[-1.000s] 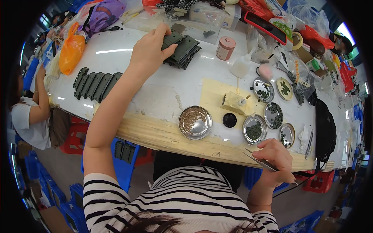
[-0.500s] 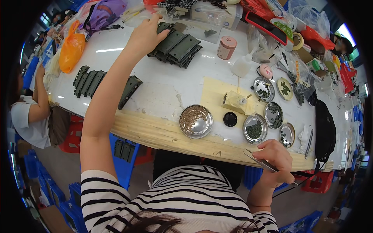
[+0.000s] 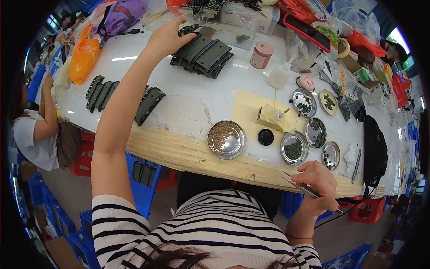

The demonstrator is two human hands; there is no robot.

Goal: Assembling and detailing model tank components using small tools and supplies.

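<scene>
At the far side of the table my left hand point(image 3: 166, 39) reaches to a pile of dark green slatted plastic parts point(image 3: 204, 54). Its thumb and fingers close round the end of one dark green part point(image 3: 190, 29) at the pile's far left; the fingertips are partly hidden. My right hand point(image 3: 317, 183) is held above the near table edge, closed round metal tweezers point(image 3: 305, 189) whose tips point left. Just beyond it are round metal dishes with small dark green pieces point(image 3: 293, 149). More of the slatted parts point(image 3: 150, 106) lie either side of my left forearm.
A metal dish of brown bits point(image 3: 226, 140) stands near the front edge. A yellow block point(image 3: 274, 117) sits beside a black round cap point(image 3: 265, 137). Further back are a pink jar point(image 3: 261, 55), a squeeze bottle point(image 3: 279, 75) and a red-cased phone point(image 3: 307, 32). Another person point(image 3: 38, 127) sits at the left.
My left hand has shifted slightly up and left at the pile, and the part at its fingers has moved a little with it. My right hand with the tweezers has stayed almost still.
</scene>
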